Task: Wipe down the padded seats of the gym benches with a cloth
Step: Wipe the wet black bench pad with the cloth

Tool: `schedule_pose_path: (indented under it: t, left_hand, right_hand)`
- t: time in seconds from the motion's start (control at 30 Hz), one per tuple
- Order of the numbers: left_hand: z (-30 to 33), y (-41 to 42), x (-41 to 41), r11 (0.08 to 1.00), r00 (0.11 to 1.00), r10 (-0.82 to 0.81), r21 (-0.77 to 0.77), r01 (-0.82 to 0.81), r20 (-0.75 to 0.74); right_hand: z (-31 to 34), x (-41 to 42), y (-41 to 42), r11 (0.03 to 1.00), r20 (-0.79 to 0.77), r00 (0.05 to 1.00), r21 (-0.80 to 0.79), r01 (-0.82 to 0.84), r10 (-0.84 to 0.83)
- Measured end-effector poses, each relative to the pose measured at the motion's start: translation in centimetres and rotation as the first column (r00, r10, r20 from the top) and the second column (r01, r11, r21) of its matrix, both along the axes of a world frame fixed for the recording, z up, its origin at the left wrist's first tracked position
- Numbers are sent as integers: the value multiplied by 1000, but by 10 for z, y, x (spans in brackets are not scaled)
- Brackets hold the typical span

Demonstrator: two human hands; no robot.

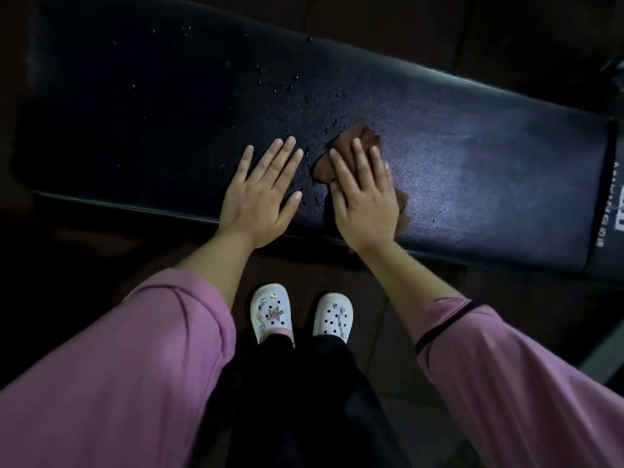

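The right hand (366, 194) is pressing a brown cloth (361, 143) flat against the black padded seat (472, 157), fingers straight, near the seat's near edge. The left hand (261, 190) is resting just beside it, palm down and holding nothing. Water droplets (270, 82) are beading to the left and far side, so wiping seems under way; the next stroke likely needs to sweep the cloth leftward through them.

The right hand (363, 194) covers most of the cloth (366, 135). The padded seat (169, 113) fades into darkness at left; its end label (611, 211) is unreadable, cut off.
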State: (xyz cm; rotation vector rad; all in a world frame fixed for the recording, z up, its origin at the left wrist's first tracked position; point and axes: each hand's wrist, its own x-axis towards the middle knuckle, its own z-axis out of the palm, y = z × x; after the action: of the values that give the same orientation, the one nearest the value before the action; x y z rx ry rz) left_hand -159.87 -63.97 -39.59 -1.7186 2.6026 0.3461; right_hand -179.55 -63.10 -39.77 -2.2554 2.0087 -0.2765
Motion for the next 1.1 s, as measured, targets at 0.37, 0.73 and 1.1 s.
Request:
schedule_pose_path:
  t: [0.37,0.73,1.1]
  left_hand:
    - [1,-2,1,1000,1000,-1,0,1,-23]
    - [1,-1,2,1000,1000,-6,-19,6,-4]
    - [1,1,-1,1000,1000,7,-27,-7,-10]
  right_hand:
    - [7,-75,22,986,-83,984,68,-150,156]
    - [1,29,17,995,41,998,88,-51,47]
    - [3,-34,-9,985,-48,992,125,120,-115]
